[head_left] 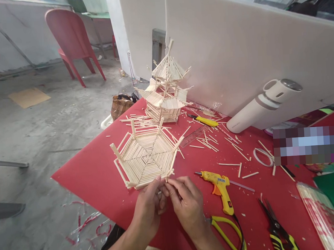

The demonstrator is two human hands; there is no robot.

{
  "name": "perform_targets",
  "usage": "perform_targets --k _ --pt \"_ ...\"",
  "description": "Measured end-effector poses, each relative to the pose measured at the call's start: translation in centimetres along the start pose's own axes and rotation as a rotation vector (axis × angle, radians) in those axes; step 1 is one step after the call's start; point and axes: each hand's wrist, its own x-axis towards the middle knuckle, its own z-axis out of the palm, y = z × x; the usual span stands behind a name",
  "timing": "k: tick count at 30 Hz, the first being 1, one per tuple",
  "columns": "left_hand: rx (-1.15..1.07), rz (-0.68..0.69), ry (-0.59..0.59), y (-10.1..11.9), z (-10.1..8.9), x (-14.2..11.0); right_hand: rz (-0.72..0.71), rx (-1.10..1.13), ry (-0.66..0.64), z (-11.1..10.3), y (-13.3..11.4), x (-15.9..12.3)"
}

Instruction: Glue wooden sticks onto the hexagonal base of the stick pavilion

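Both my hands meet at the near edge of a many-sided platform (146, 160) built of thin wooden sticks, with low rails and upright posts at its corners. My left hand (150, 203) is closed, its thumb against the near rim; whatever its curled fingers hold is hidden. With thumb and forefinger, my right hand (185, 199) pinches a small wooden stick (168, 176) at the near right corner. Behind the platform stands a tiered stick pagoda (166, 87) with a pointed roof. A yellow glue gun (220, 186) lies on its side, right of my right hand.
Yellow-handled pliers (228, 232), black scissors (277, 227), a yellow cutter (206, 121) and loose sticks (207, 143) lie on the red table (93, 174). A white flask (256, 108) leans against the board at the back. Bagged sticks (325, 217) are at right; a red chair (71, 40) stands beyond.
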Motion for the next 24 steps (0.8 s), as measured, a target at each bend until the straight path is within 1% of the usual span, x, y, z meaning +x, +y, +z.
perform_targets --k 8,17,24 --pt "0.020 0.035 -0.007 -0.05 0.27 -0.21 -0.050 -0.065 0.046 0.19 -0.08 0.08" --pt "0.023 0.019 0.010 0.09 0.42 -0.17 -0.053 -0.079 0.056 0.55 0.23 -0.18" --pt "0.034 0.024 -0.017 -0.27 -0.10 0.10 -0.058 -0.085 0.075 0.60 0.16 -0.11"
